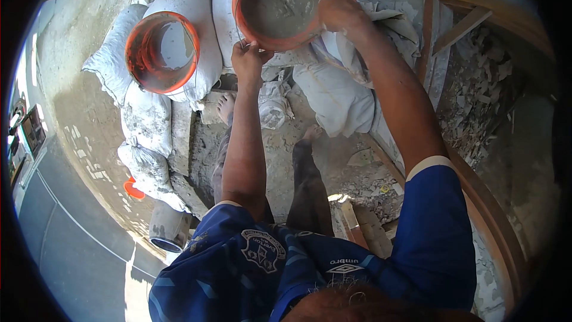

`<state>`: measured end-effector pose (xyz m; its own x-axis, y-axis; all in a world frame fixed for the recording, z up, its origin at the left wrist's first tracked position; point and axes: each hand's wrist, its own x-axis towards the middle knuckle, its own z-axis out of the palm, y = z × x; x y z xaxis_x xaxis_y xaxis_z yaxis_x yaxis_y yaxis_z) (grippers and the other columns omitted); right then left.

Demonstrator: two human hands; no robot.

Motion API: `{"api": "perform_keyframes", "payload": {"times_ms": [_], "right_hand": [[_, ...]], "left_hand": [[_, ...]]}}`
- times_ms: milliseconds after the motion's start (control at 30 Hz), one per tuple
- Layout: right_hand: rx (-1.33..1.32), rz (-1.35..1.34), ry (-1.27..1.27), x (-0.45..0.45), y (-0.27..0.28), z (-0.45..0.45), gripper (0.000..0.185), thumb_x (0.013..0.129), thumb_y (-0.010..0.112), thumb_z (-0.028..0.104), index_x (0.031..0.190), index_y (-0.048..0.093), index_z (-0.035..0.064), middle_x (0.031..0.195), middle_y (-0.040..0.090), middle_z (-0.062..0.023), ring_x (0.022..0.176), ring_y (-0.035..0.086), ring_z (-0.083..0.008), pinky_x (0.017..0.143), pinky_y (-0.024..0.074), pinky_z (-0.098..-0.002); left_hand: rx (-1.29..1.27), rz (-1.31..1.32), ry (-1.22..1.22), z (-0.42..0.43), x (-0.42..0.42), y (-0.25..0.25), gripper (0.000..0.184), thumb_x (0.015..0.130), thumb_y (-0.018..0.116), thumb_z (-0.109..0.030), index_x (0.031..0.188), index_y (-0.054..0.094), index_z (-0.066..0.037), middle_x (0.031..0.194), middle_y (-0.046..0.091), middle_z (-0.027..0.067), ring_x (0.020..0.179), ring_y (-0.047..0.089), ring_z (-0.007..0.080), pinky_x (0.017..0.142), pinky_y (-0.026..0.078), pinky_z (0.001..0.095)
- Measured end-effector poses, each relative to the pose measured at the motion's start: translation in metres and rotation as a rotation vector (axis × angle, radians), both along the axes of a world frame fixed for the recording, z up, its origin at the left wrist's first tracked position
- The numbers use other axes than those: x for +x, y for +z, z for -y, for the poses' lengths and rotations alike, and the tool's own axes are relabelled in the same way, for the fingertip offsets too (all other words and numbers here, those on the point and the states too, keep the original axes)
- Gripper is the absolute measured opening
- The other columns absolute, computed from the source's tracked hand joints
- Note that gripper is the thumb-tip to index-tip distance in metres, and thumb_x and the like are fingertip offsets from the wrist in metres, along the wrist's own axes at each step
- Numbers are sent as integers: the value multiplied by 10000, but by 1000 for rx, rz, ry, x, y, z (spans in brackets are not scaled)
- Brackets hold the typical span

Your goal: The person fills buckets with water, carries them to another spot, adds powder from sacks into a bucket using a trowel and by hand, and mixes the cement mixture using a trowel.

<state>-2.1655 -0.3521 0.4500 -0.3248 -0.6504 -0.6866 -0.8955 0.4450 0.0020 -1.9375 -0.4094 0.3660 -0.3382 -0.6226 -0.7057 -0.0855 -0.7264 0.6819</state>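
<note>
An orange bucket (277,42) with wet grey mortar (279,5) inside stands on white sacks at the top centre. At its near left rim, my left hand (249,59) has its fingers closed on the edge, beside the thin wire handle. My right hand (342,13) is closed at the bucket's right side, by a pale flat edge that reaches into the mortar; a bit of red shows behind the knuckles. What exactly this hand grips is mostly hidden. A second orange bucket (136,59) with greyish liquid inside rests on the sacks to the left.
White sacks (146,116) are stacked at the left, with others (336,95) below the mortar bucket. A dark bucket (168,226) lies lower left, near a small orange object (134,188). Wooden frames (485,214) and rubble (471,101) are on the right. My bare feet are below the buckets.
</note>
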Motion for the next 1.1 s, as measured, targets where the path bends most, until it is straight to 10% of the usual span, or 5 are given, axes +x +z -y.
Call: {"api": "perform_keyframes", "payload": {"times_ms": [700, 1100], "right_hand": [[128, -148, 157, 86, 7, 61, 238, 856, 635, 172, 1056, 751, 116, 1075, 730, -66, 964, 713, -263, 641, 580, -517], [64, -241, 273, 8, 39, 91, 256, 822, 614, 128, 1018, 729, 11, 909, 726, -192, 845, 730, -306, 722, 583, -422]], "left_hand": [[24, -6, 48, 4, 1, -11, 219, 976, 528, -43, 1164, 484, 58, 919, 653, 162, 651, 684, 211, 572, 610, 302], [45, -6, 39, 8, 4, -10, 193, 977, 531, -59, 1125, 487, 58, 935, 644, 162, 683, 693, 230, 632, 630, 323]]}}
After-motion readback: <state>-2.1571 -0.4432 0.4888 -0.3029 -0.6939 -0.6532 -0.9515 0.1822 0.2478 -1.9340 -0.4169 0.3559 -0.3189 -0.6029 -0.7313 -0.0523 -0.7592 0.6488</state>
